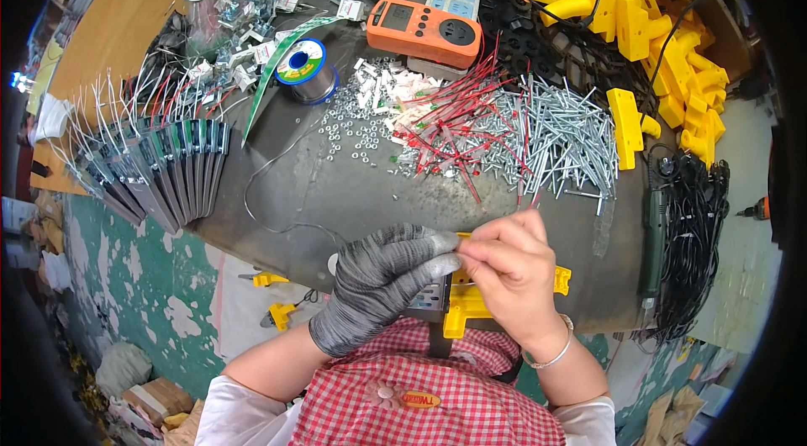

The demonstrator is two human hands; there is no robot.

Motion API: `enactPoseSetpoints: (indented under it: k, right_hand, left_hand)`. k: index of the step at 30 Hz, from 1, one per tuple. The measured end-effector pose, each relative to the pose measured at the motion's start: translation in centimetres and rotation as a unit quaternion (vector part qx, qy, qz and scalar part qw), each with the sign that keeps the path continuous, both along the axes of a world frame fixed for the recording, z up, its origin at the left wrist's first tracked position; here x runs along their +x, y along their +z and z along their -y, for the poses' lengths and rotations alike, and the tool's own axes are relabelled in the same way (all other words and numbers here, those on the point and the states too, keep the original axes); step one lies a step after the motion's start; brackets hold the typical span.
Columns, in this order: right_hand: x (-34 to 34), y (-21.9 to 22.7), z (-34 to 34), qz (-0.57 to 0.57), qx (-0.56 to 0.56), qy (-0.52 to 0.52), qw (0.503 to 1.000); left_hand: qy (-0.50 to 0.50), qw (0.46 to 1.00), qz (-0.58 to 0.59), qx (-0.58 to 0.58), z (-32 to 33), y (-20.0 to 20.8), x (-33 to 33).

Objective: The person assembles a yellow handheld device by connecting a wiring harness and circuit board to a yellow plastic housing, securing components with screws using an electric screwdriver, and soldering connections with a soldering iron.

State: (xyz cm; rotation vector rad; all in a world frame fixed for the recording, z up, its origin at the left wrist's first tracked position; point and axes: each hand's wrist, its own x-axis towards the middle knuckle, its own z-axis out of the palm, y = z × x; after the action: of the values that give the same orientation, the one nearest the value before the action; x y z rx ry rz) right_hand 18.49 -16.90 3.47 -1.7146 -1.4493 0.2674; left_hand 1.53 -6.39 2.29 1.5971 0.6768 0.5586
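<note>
Both hands' fingers pinch a yellow plastic part (467, 295) above the cluttered dark workbench (336, 194); peeling green floor (143, 278) below.

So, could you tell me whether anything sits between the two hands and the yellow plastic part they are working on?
Nothing visible does: the gloved left hand and the bare right hand already rest on the yellow plastic part.

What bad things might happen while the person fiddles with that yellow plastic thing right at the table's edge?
1. The yellow plastic part is held at the table's near edge, so it might slip and fall to the floor.
2. The right hand is bare, unlike the grey-gloved left hand; the pile of silver metal screws could prick it.
3. The thin solder wire trailing from its spool might snag a sleeve.
</note>
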Motion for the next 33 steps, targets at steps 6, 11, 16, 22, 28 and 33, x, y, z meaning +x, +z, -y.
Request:
enactPoseSetpoints:
  k: [6, 11, 16, 22, 28, 33]
  right_hand:
    - [0.2, 0.7, -0.8, -0.043, -0.043, 0.011, 0.998]
    - [0.7, 0.5, -0.7, -0.056, -0.063, 0.044, 0.995]
    - [0.8, 0.1, -0.6, -0.033, -0.045, 0.043, 0.998]
    - [0.6, 0.5, -0.9, -0.006, -0.064, 0.046, 0.997]
    - [0.5, 0.3, -0.7, 0.051, -0.044, 0.04, 0.997]
    - [0.2, 0.4, -0.1, 0.178, -0.012, 0.051, 0.983]
  left_hand:
    - [0.049, 0.998, 0.008, 0.046, -1.3, 0.8, 0.4]
    - [-0.115, 0.928, -0.109, 0.338, -2.7, 1.5, 0.6]
    - [-0.062, 0.986, -0.14, -0.065, -3.3, 2.1, 0.8]
    - [-0.136, 0.898, -0.064, 0.414, -3.1, 1.3, 0.9]
    - [-0.139, 0.928, -0.117, 0.324, -2.9, 1.4, 1.0]
    - [-0.13, 0.971, -0.177, 0.09, -2.6, 1.8, 0.9]
